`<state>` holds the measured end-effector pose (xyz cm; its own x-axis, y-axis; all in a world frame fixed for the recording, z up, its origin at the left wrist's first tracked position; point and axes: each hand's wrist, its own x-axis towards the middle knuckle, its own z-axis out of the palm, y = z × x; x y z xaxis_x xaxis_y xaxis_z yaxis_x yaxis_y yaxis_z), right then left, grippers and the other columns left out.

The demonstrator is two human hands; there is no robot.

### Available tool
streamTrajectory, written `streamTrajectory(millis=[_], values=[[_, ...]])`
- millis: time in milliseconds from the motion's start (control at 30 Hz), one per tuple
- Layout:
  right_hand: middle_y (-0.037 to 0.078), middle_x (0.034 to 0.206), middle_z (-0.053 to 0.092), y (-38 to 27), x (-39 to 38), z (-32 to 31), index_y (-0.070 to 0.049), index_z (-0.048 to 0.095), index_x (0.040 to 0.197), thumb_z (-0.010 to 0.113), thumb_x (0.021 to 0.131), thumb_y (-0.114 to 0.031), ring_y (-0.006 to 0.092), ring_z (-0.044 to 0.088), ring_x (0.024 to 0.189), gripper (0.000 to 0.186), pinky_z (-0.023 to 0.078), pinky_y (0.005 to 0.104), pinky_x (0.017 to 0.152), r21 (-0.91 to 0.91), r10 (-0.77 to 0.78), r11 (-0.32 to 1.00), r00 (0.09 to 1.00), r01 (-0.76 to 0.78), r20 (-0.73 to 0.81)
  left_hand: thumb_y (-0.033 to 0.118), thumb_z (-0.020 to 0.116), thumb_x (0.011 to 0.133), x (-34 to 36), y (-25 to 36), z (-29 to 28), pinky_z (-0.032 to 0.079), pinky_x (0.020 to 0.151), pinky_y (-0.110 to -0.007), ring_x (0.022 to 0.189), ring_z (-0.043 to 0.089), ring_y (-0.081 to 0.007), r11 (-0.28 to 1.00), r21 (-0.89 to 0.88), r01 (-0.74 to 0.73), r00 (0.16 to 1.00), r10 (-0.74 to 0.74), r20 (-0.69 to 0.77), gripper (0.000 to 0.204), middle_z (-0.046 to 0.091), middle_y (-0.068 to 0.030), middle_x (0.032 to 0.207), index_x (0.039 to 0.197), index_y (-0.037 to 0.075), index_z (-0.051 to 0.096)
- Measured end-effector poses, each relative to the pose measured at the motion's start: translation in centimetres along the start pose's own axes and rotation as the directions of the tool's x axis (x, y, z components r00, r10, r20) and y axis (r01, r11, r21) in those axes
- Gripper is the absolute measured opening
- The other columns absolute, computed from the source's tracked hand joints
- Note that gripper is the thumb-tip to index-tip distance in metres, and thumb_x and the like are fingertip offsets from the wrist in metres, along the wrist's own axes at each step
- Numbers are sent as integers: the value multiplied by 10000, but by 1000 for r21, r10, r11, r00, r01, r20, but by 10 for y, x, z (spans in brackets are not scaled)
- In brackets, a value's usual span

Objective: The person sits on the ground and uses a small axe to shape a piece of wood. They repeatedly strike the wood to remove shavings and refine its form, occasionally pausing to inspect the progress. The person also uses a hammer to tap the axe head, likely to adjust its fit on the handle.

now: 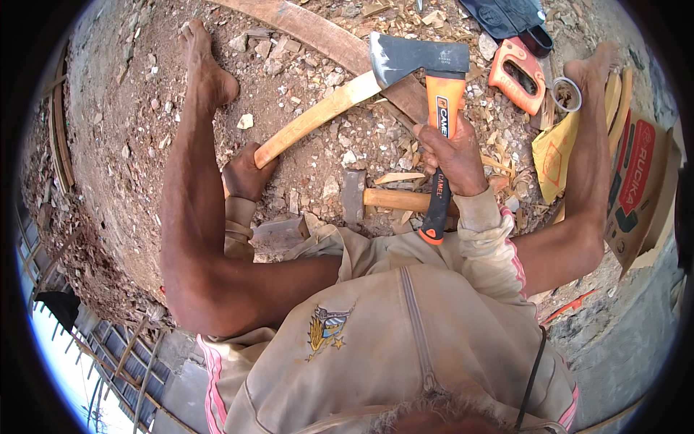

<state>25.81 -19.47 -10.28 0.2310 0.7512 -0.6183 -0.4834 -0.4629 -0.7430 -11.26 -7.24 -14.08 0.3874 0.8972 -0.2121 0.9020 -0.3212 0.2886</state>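
Note:
My right hand [457,155] is wrapped around the orange-and-black handle of an axe [443,98]. The axe's dark head [416,59] points left, its pale cutting edge at the upper end of a curved, light wooden stick [322,116]; I cannot tell whether they touch. My left hand [249,173] grips the lower end of that stick, which slants up to the right. Beneath the axe handle lies a hammer [354,197] with a wooden handle, partly hidden by my right hand and sleeve. A short wooden block [280,235] rests near my left wrist.
A long brown plank [325,36] crosses the gravelly, chip-strewn ground beyond the stick. At the right are a handsaw's orange handle [517,76], a pale ring [566,95], a yellow packet [555,160] and a cardboard box [636,188]. My bare legs spread to both sides.

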Motion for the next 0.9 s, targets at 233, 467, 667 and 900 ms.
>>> streamTrajectory(millis=[233,467,667,900], values=[[-37,643,487,-47,-4,-14,-56,554,1009,678,915,-65,47,451,490,156,389,219,451,109,-214,967,966,231,-148,330,844,746,3,3,-1,536,582,-400,623,670,-313,999,-12,-51,996,50,-73,295,666,-133,716,823,115,657],[-34,637,467,-43,-13,-2,-69,519,959,677,910,-70,52,448,480,166,385,227,431,114,-109,986,987,123,-117,316,843,751,-6,-3,0,532,584,-402,628,672,-315,999,-11,-35,998,34,-62,286,670,-136,722,821,115,652],[-19,702,503,-8,-7,3,-81,506,964,681,904,-61,48,449,479,186,393,226,426,148,-3,989,1000,8,-31,326,847,758,-5,-7,0,537,586,-394,635,681,-299,997,-75,-33,999,30,-44,299,671,-133,720,836,110,657],[-27,698,495,-65,-7,-14,-77,516,996,672,906,-47,57,453,468,182,403,233,421,210,-192,948,958,237,-214,323,820,777,2,2,-1,546,639,-406,709,687,-323,999,-46,3,1000,-3,-11,290,689,-137,781,881,106,658]])
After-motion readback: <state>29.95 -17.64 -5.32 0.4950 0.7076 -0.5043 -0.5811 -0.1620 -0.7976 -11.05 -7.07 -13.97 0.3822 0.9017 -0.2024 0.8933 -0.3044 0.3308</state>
